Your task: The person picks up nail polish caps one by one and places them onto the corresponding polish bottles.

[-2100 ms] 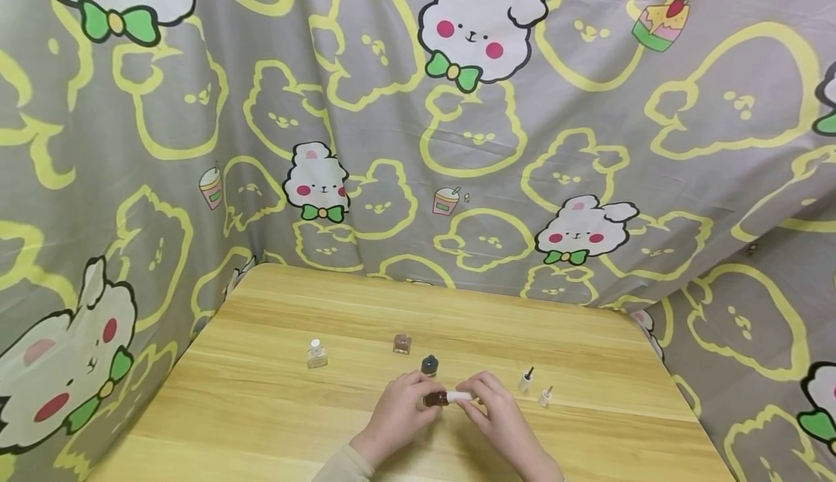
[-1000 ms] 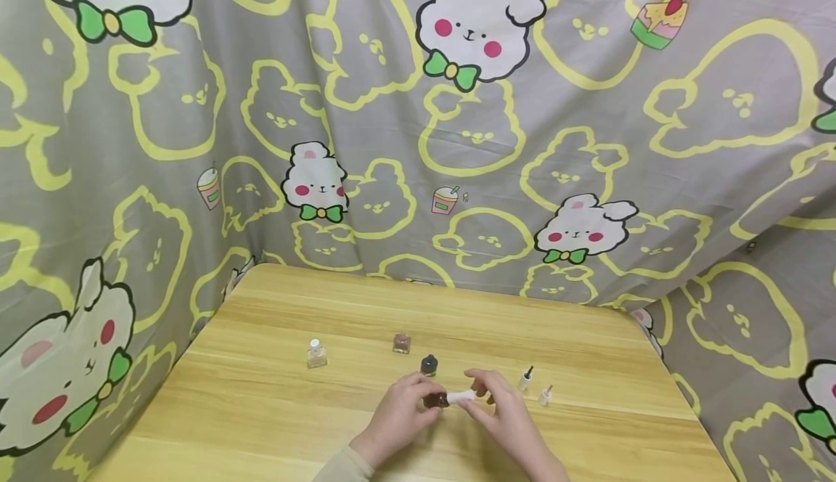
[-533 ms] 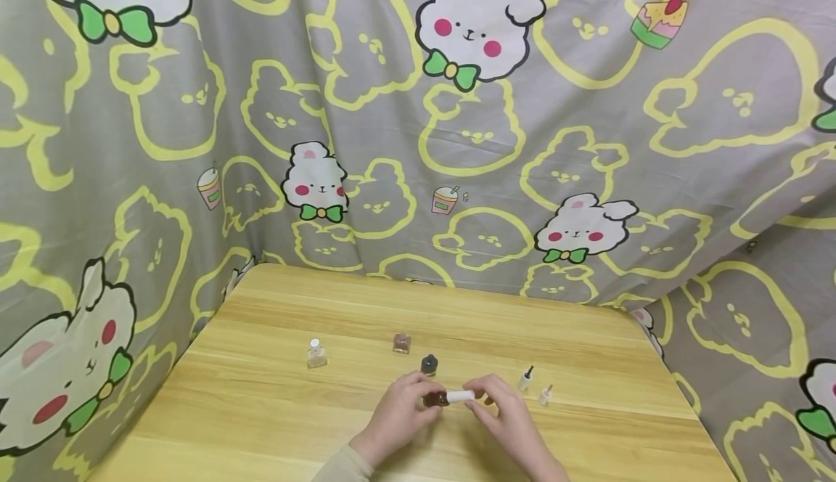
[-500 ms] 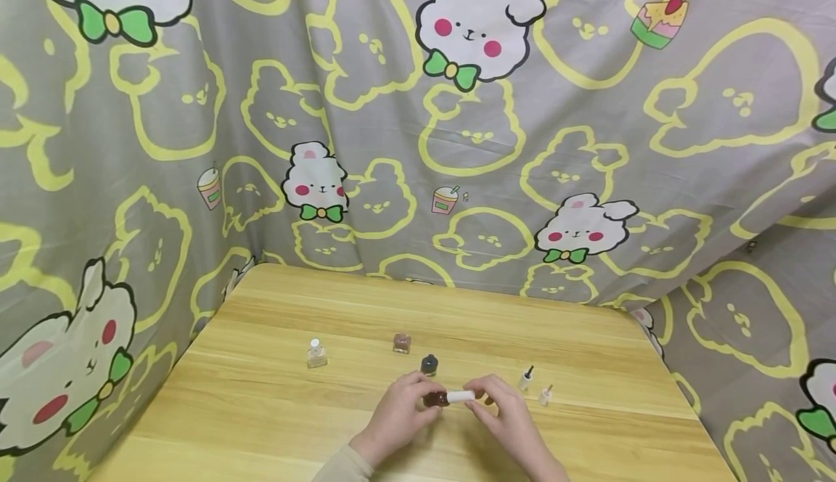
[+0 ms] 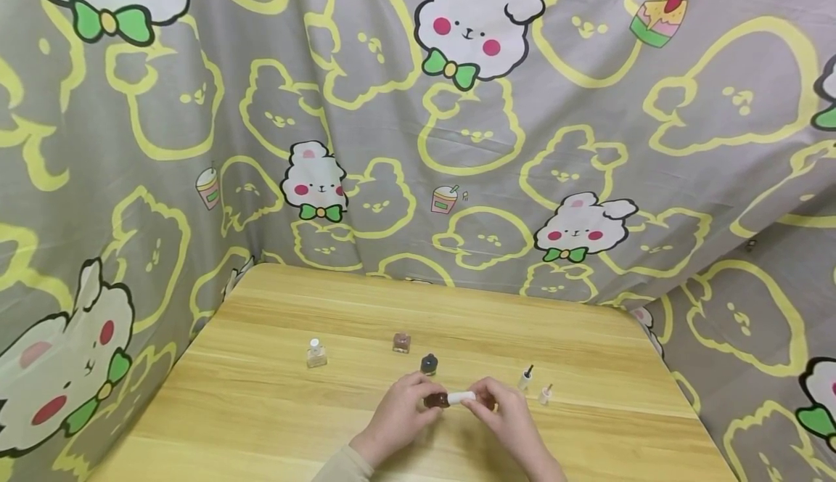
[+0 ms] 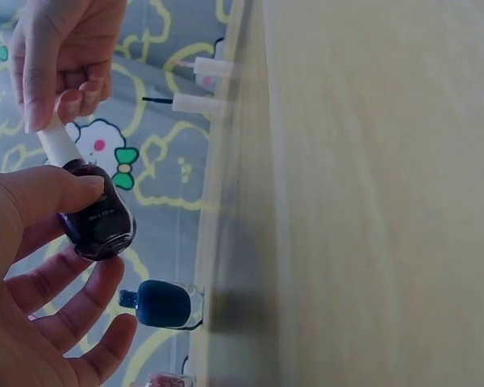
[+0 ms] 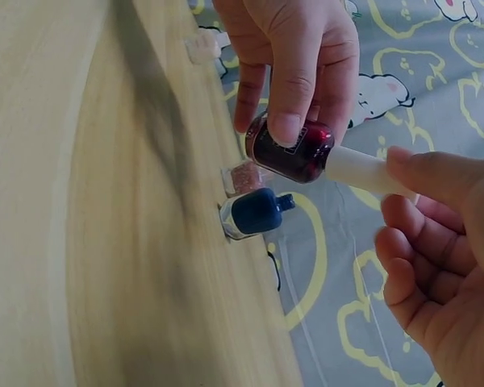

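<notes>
Right wrist, L fingers (image 7: 297, 76) pinching red polish btl (image 7: 310, 157), R fingers (image 7: 440, 176) pinching cap (image 7: 356, 169), blue polish btl (image 7: 256, 212) uncapped.

Dark red bottle (image 6: 102, 226) — pale print (image 6: 105, 213), unreadable.

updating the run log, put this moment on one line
left hand: holds dark red bottle; right hand: pinches white cap; blue bottle: uncapped, on table

On my wooden table (image 5: 274, 424) stand one clear bottle (image 5: 316, 356) nearer the left edge, pink bottle (image 5: 401, 343), blue bottle (image 5: 428, 366), two brush caps (image 5: 525, 382) nearer the right edge.
</notes>
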Demonstrator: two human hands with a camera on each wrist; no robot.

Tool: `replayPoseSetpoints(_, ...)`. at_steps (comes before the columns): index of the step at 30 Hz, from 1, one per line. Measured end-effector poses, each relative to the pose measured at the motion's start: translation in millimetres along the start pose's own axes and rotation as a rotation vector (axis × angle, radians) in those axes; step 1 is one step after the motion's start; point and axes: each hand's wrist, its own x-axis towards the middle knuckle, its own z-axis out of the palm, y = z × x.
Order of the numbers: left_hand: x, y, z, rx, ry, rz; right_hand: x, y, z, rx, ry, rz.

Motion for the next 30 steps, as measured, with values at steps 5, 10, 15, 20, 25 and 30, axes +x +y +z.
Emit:
replayPoseSetpoints(5,-0.5,0.6,0.9,0.003,0.019,0.027,0.1,-1.3,2.7,-0.008,0.03,0.042)
replayPoseSetpoints(10,-0.2,1.0,0.1,-0.011,0.016,0.02,0.0,0.7,5.1,0.071,0.03,0.079)
replayPoseSetpoints(15,0.6,1.1,-0.7,-0.044,-0.015,-0.024,-1.4,4.3,4.4,0.334,-0.024,0.209)
replayPoseSetpoints(20,0.9,0.4,-1.1,-0.069,-0.018,-0.03,-2.9,9.7,2.3,0.474,-0.095,0.211)
replayPoseSetpoints(25,1.2,-0.2,-1.1,-0.084,-0.015,-0.029,-3.5,14.4,2.6,0.56,-0.15,0.188)
replayPoseSetpoints(30,0.7,-1.2,-0.1,-0.092,0.004,-0.015,-3.1,15.7,3.3,0.612,-0.16,0.191)
